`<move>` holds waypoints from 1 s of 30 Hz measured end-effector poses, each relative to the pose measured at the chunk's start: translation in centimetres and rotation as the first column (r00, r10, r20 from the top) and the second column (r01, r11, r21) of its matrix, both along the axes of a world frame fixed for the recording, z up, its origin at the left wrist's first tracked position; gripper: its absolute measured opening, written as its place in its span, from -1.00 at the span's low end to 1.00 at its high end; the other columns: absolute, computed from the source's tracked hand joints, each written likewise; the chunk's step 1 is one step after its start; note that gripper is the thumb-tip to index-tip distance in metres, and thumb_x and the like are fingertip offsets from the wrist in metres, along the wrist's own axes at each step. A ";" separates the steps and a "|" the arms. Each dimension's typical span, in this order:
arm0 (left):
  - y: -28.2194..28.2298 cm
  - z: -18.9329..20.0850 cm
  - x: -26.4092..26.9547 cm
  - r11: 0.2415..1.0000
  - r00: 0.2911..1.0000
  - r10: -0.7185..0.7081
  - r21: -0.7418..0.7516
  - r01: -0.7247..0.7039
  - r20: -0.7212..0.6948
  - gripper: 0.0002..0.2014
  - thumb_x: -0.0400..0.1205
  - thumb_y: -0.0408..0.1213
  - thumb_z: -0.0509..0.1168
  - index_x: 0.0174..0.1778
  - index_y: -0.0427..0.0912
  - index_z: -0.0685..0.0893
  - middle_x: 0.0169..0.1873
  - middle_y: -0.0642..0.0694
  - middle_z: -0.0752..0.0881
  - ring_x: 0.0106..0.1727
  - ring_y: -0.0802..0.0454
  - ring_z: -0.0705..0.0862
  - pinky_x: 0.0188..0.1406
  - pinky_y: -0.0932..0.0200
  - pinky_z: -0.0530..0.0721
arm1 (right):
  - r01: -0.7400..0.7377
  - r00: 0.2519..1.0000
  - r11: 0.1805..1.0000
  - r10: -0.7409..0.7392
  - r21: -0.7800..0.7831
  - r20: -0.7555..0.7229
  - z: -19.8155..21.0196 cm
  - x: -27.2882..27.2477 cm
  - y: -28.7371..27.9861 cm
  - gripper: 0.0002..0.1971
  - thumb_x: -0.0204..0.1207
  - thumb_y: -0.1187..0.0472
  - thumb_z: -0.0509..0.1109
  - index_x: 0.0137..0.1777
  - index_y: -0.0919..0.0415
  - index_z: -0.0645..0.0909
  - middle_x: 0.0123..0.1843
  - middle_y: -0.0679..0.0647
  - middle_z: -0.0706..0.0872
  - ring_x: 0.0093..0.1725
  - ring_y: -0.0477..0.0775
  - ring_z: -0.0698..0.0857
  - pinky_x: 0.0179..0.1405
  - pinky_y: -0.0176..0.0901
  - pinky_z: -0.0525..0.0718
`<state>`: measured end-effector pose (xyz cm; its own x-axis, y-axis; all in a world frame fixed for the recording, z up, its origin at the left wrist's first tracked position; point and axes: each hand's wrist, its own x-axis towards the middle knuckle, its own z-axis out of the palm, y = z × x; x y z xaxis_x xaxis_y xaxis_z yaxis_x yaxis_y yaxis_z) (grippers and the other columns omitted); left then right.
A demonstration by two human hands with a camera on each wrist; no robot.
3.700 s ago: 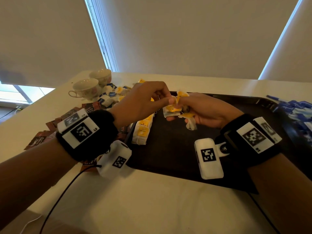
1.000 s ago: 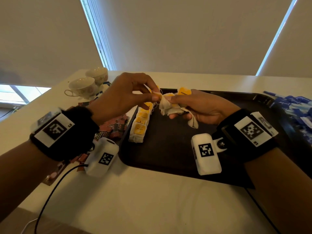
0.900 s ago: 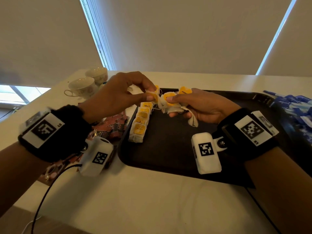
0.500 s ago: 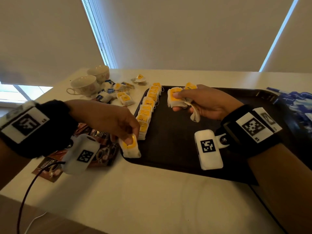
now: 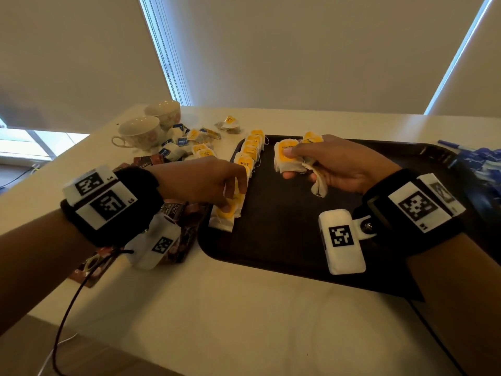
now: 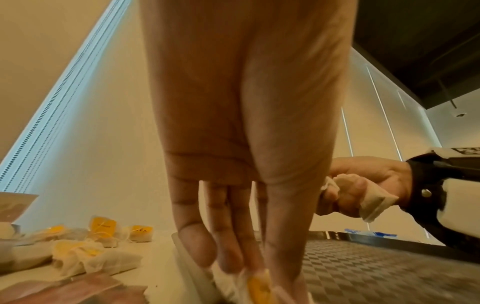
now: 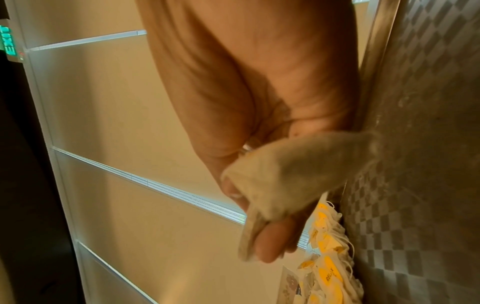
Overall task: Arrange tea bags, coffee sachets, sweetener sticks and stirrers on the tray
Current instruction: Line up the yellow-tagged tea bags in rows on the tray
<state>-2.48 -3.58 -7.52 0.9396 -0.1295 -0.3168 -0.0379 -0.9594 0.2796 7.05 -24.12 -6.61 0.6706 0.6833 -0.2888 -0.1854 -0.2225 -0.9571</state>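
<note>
A black tray (image 5: 284, 229) lies on the white table. A row of yellow-tagged tea bags (image 5: 250, 150) runs along its left edge. My left hand (image 5: 230, 202) is at the near end of that row. There its thumb and fingers pinch one tea bag (image 5: 226, 217), whose yellow tag (image 6: 257, 286) shows low between the fingertips in the left wrist view. My right hand (image 5: 287, 164) hovers over the tray's far middle and grips a bunch of tea bags (image 5: 286, 158). One bag of the bunch (image 7: 293, 168) droops from the palm.
Two teacups (image 5: 141, 130) stand at the table's far left, with loose tea bags (image 5: 189, 147) scattered beside them. Brown coffee sachets (image 5: 180, 226) lie left of the tray under my left wrist. Blue sweetener sticks (image 5: 485, 161) lie past the tray's right end.
My left hand took one tea bag from the bunch in my right hand and carried it down to the near end of the row. The right hand has stayed over the tray.
</note>
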 end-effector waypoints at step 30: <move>-3.2 1.7 0.1 0.955 0.803 0.175 -0.297 0.004 0.570 -0.79 0.50 -0.10 0.47 -0.02 -0.05 0.68 -0.17 0.08 0.72 -0.14 0.22 0.68 -0.24 0.52 0.58 | -0.204 0.979 0.979 0.205 -0.029 0.012 0.0 -0.8 0.1 -0.87 0.61 0.36 0.23 0.11 0.21 0.51 -0.27 0.06 0.83 -0.40 -0.14 0.77 -0.63 -0.48 0.52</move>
<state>-2.42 -6.78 -5.79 0.9426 -0.0358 0.3319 -0.2007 -0.8552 0.4779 6.29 -24.01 -6.57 0.5218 0.7984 -0.3004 -0.1194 -0.2803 -0.9524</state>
